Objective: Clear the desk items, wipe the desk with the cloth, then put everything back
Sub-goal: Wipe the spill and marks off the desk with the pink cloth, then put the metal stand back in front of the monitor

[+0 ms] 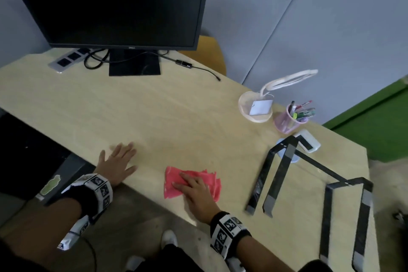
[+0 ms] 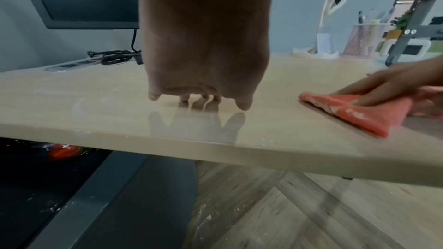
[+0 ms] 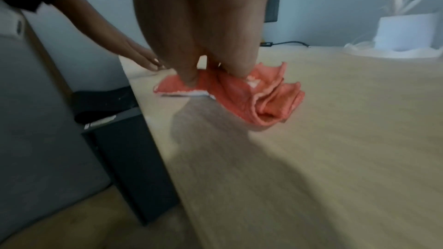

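Observation:
A folded pink cloth (image 1: 209, 180) (image 2: 354, 113) (image 3: 266, 99) lies near the front edge of the light wooden desk (image 1: 176, 117). My right hand (image 1: 192, 185) (image 3: 203, 67) presses flat on the cloth with straight fingers. My left hand (image 1: 119, 159) (image 2: 201, 99) rests palm down on the bare desk to the left of the cloth, fingers spread. A black laptop stand (image 1: 287, 174), a pink pen cup (image 1: 289, 119), a white ring lamp (image 1: 258, 106) and a white device (image 1: 309, 141) stand grouped at the desk's right side.
A black monitor (image 1: 123, 6) stands at the back with cables and a power strip (image 1: 68, 59) beside its foot. A dark cabinet (image 1: 26, 157) sits under the desk's left side. A yellow chair back (image 1: 212, 55) shows behind the desk.

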`<control>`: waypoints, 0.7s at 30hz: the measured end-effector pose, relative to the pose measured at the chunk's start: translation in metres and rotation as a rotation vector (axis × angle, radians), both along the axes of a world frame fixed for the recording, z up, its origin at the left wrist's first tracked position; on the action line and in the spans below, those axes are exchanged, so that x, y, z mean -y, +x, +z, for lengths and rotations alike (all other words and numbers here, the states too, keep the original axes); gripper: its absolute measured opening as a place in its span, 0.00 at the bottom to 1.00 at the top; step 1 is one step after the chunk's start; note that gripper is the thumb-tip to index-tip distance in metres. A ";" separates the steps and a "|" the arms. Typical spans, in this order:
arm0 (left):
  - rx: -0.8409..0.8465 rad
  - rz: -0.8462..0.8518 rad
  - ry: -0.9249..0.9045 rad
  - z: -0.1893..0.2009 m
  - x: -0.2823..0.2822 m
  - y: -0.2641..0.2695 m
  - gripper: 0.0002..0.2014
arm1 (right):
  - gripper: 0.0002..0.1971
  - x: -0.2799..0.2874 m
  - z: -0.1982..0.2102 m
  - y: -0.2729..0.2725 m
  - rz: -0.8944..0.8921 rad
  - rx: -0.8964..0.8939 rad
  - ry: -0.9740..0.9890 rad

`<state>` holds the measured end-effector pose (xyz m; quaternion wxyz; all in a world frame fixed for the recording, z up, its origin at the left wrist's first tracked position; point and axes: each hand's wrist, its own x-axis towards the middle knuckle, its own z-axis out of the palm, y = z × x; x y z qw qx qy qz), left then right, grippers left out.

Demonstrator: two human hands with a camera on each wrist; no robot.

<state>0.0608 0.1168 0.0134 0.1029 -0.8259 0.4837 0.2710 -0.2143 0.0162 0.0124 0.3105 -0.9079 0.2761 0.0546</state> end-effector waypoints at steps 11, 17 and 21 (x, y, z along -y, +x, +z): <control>0.017 -0.177 -0.444 0.044 0.080 -0.093 0.13 | 0.05 0.017 0.079 -0.052 -0.576 0.441 -0.063; -0.284 -0.258 -0.531 0.081 0.118 -0.185 0.18 | 0.07 0.036 0.128 -0.130 -0.808 0.612 -0.244; -0.560 -0.397 -0.579 0.095 0.137 -0.239 0.15 | 0.13 0.061 0.137 -0.193 -0.936 0.529 -0.372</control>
